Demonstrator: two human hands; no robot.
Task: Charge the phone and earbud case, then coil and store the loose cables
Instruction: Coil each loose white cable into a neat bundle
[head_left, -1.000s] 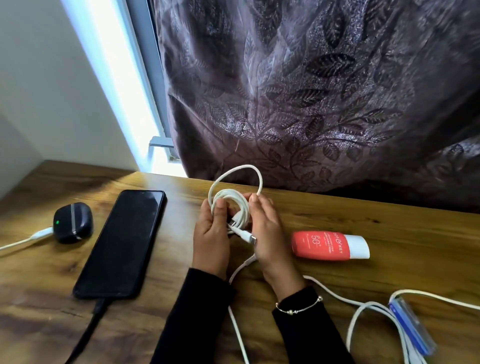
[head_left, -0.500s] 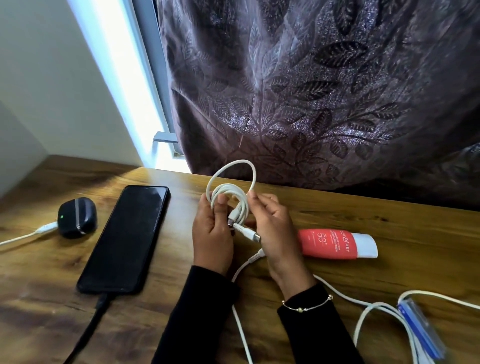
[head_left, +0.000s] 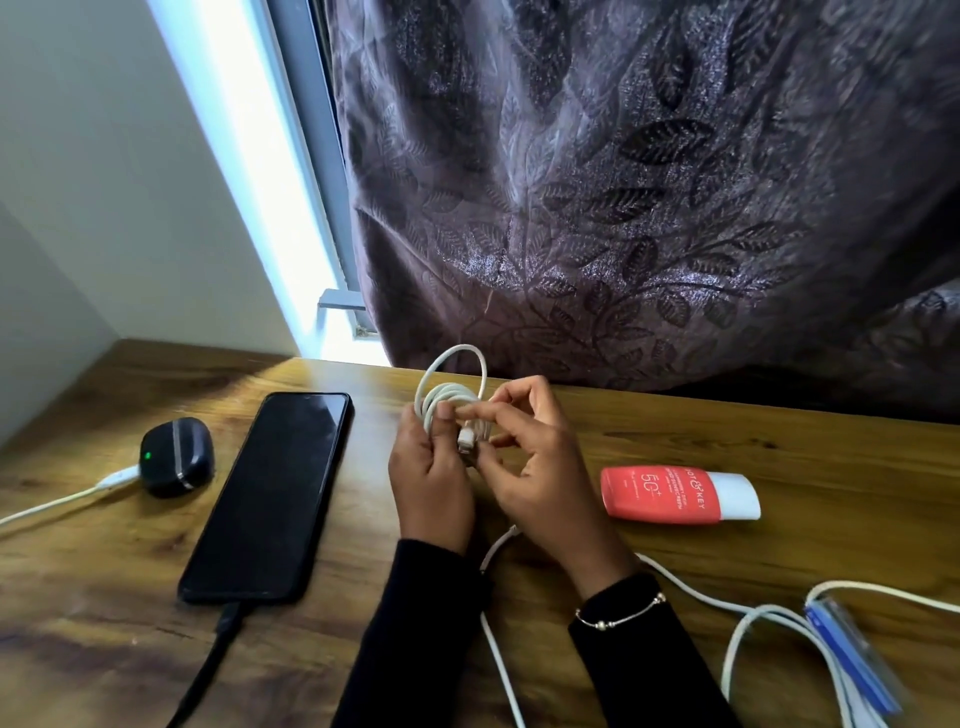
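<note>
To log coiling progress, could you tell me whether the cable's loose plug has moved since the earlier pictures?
Yes: the plug has shifted left, away from the sunscreen tube, toward the phone.

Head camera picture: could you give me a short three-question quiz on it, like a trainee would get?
1. True or false: a black cable is plugged into the phone.
2. What do both hands grip? A) a red tube B) a white coil C) the phone
3. Fill in: the light on the earbud case is ____.

Key
1. True; it enters the phone's near end.
2. B; the left hand holds the white coil and the right hand pinches it by the plug. The red tube lies untouched on the table.
3. Green.
</note>
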